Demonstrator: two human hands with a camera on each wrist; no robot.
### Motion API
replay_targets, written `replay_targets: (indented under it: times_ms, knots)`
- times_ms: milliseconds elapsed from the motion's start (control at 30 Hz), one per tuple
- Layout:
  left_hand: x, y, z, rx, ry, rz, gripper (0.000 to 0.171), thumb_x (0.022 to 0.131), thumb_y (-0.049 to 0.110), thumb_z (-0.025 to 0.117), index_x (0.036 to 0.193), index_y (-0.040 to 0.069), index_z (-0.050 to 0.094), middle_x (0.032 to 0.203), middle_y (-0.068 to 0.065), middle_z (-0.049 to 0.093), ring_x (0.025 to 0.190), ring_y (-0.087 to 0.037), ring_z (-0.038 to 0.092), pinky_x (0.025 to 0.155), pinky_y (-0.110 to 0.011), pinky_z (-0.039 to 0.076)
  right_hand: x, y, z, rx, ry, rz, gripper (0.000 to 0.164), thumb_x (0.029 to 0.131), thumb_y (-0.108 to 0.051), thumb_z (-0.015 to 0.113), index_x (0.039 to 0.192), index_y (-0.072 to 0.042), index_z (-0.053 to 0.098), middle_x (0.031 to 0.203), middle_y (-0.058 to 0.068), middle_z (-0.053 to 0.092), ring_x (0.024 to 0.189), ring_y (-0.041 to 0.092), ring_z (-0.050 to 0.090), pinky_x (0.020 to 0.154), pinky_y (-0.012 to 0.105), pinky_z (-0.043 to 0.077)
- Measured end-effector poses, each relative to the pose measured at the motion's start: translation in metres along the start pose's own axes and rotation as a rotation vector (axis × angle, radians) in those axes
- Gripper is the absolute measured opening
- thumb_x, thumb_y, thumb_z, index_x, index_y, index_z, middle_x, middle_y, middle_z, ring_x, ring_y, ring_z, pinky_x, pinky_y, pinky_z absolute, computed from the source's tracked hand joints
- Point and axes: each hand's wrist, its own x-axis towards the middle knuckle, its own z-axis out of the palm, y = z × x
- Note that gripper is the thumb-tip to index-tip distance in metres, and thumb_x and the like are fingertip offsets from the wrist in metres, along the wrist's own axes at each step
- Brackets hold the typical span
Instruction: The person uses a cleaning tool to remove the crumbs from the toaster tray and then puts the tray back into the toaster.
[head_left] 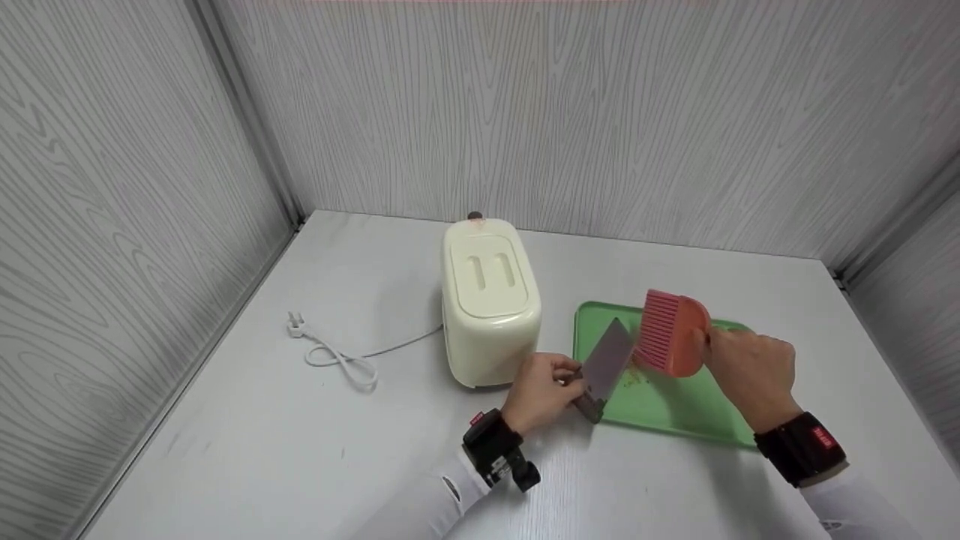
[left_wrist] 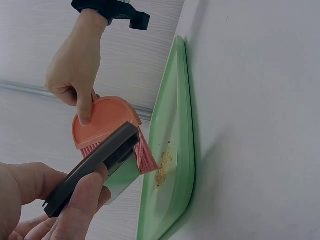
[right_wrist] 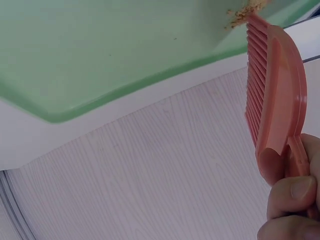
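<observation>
My left hand (head_left: 541,391) pinches the dark end of a thin metal crumb tray (head_left: 609,358), which tilts over the left part of a green tray (head_left: 694,409). The left wrist view shows that dark end (left_wrist: 95,167) between thumb and fingers. My right hand (head_left: 752,370) grips the handle of an orange hand brush (head_left: 688,337) with pink bristles. The bristle tips reach down beside the crumb tray, close over a small heap of tan crumbs (left_wrist: 164,167) on the green tray. In the right wrist view one bristle corner meets the crumbs (right_wrist: 245,15).
A cream toaster (head_left: 491,300) with its lid on stands left of the green tray, just beyond my left hand. Its white cord (head_left: 401,345) lies looped to the left, ending in a plug (head_left: 297,326). Grey wood-patterned panels (head_left: 525,112) enclose the white table.
</observation>
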Motion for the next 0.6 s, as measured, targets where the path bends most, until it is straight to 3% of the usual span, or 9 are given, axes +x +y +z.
replay_targets:
  times_ms: [233,600]
  knots:
    - [0.000,-0.001,0.000,-0.007,0.001,-0.010,0.023,0.092,-0.001,0.073,0.115,-0.005,0.074,0.106,-0.017,0.081,0.085,-0.013,0.077,0.066,-0.021,0.065,0.001,0.004,-0.002,0.009,0.115,-0.012,0.056,0.096,-0.016,0.067,0.057,-0.016,0.027,0.055,-0.006,0.018,0.056,0.011,0.014,0.050,0.026,0.006]
    - [0.001,-0.001,0.000,0.005,0.006,-0.019,0.023,0.092,0.001,0.075,0.114,-0.004,0.075,0.106,-0.015,0.082,0.084,-0.011,0.076,0.067,-0.021,0.065,0.003,-0.011,-0.009,0.000,0.108,-0.044,0.058,0.095,-0.018,0.071,0.058,-0.016,0.027,0.057,-0.006,0.018,0.055,0.010,0.014,0.049,0.025,0.007]
